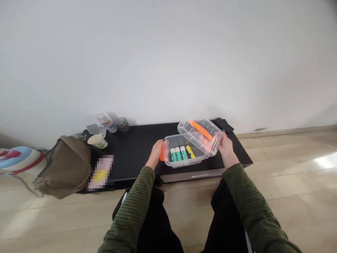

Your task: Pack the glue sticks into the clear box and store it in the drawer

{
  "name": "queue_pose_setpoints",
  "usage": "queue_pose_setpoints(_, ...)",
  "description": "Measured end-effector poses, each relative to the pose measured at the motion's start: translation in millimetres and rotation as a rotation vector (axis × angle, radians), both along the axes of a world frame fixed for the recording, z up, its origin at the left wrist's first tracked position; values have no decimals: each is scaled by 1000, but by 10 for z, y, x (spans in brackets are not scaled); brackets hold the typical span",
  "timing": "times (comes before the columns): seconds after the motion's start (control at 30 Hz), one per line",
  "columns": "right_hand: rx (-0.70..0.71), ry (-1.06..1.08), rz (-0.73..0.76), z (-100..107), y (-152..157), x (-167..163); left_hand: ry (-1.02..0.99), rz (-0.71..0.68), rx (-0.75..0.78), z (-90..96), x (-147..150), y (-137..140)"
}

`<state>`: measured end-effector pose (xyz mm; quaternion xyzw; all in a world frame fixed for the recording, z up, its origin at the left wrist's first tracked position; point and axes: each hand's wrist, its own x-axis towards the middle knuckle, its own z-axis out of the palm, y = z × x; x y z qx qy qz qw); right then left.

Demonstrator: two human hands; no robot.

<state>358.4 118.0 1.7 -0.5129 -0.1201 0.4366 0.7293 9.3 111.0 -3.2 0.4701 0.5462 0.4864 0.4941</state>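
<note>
A clear plastic storage box (188,162) stands uncovered at its left on the dark cabinet. Inside lie several green glue sticks (178,154) with white caps, and beside them a yellow tube (190,151). My left hand (156,153) grips the box's left end, by its orange latch (162,153). My right hand (226,146) is closed on the right edge of the clear lid (193,135), which has an orange handle (201,129). The lid is tilted and covers the box's right part from view.
Behind the lid, black remotes (224,125) lie by the wall. Left on the cabinet top (131,151) are a paper cup (98,141), a white bottle (106,122), a dark glass (121,124) and a blurred-out pink item (101,172). A brown bag (65,168) leans at the cabinet's left end.
</note>
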Motion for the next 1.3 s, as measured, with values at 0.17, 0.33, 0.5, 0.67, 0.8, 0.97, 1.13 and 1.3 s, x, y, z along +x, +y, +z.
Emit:
queue_pose_setpoints(0.17,-25,-75,117,116,38,-369,-59,-24,0,86,9,-70)
queue_pose_setpoints(0.33,-118,-393,214,153,58,-532,-33,-30,-24,93,19,-77)
queue_pose_setpoints(0.5,-142,-522,256,201,99,-570,-66,-55,-47,66,21,-47)
queue_pose_setpoints(0.67,-169,-634,313,199,126,-539,-113,-48,-48,45,30,-34)
queue_pose_setpoints(0.8,-195,-776,356,143,158,-520,-93,-32,-29,12,29,-33)
queue_pose_setpoints(0.97,-191,-792,438,103,170,-499,3,-12,3,-40,17,-22)
queue_pose_setpoints(1.13,-125,-884,487,84,68,-476,28,28,40,-76,26,-21)
queue_pose_setpoints(1.3,-139,-1058,471,-24,-142,-419,-129,125,-34,-86,31,-122)
